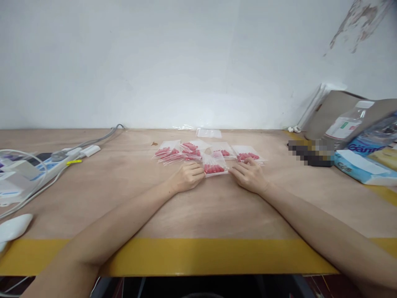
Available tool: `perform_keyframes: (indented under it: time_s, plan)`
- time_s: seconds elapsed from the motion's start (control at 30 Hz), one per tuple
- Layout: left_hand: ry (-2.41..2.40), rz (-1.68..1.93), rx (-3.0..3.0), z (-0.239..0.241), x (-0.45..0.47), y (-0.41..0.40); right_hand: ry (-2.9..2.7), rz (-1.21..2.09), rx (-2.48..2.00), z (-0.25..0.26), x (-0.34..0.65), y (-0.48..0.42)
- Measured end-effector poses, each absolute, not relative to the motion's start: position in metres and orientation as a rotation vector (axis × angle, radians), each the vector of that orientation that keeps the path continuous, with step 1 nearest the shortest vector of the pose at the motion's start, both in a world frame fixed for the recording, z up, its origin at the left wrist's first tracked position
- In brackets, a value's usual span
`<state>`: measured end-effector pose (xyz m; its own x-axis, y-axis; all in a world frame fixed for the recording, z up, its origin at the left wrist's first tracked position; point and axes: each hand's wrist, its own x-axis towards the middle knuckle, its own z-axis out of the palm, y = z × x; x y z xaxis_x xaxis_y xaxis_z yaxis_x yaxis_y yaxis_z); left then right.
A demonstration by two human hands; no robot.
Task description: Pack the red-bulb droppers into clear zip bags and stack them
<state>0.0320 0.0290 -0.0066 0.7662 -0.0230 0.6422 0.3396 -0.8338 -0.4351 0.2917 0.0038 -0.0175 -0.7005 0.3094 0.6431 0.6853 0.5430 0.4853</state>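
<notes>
Between my hands is a small clear zip bag [214, 165] with several red capsule-like pieces in its lower part. My left hand [188, 177] has its fingers curled closed on the bag's left corner. At the opposite corner, the thumb and fingers of my right hand [248, 176] pinch the bag's edge. Just behind lie more bags of the same red pieces: an overlapping pile [178, 152] to the left, one bag [222, 150] in the middle, and others [249, 154] behind my right hand.
A flat stack of clear bags [209, 133] lies by the wall. On the left are a power strip [52, 165] with cables and a white mouse [15, 227]. At right stand a tissue pack [366, 167], a plastic bottle [344, 126] and a blurred dark object [310, 153].
</notes>
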Motion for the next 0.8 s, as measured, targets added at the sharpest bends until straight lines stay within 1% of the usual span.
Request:
perform_keyframes:
  time_s: [0.13,0.3,0.47,0.57,0.63,0.73,0.8]
  plan:
    - [-0.267,-0.9,-2.439,-0.007,0.031,0.027,-2.288,-1.029,-0.846,-0.018,0.294,0.008]
    - [-0.309,-0.932,-2.45,-0.007,0.031,0.024,-2.302,-0.835,-0.914,-0.015,0.282,0.0]
    - [-0.236,-1.068,-2.46,-0.007,0.03,0.021,-2.27,-0.683,-0.995,-0.017,0.267,-0.007]
    - [-0.448,-1.172,-2.51,-0.009,0.028,0.024,-2.073,-0.493,-0.995,-0.01,0.278,-0.002]
    - [-0.628,-1.173,-2.548,-0.01,0.028,0.028,-1.872,-0.381,-1.032,-0.002,0.296,0.006]
    - [-0.798,-1.083,-2.551,-0.013,0.037,0.038,-1.664,-0.34,-1.112,0.004,0.331,0.025]
    - [-0.851,-1.022,-2.523,-0.014,0.049,0.047,-1.636,-0.333,-1.179,-0.001,0.353,0.038]
